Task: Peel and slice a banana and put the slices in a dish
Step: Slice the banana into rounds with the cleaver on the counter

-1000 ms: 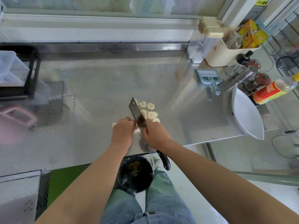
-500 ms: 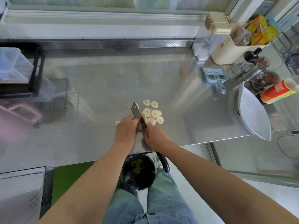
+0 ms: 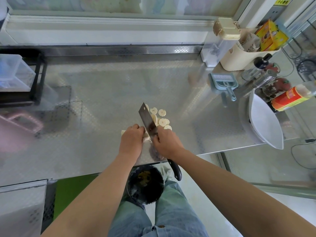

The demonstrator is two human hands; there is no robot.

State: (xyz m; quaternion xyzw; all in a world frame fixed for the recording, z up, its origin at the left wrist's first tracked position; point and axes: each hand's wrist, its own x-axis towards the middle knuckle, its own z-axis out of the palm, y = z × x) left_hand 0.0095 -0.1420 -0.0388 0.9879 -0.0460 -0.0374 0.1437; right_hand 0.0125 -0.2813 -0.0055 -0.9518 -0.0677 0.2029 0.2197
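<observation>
My left hand curls over the peeled banana on the steel counter, and the banana's pale end pokes out left of the hand. My right hand grips a cleaver whose blade stands on the banana right beside my left fingers. The dark handle sticks out past the counter edge. Several cut banana slices lie just right of the blade. A white dish sits at the counter's right edge.
A black bin with peel in it stands under the counter edge between my legs. Bottles and jars, a cream caddy and a blue dustpan crowd the right back. A black rack stands at left.
The cleaver has chopped down and come back up on the banana, and one more slice lies among those to the right. My left hand stays on the banana.
</observation>
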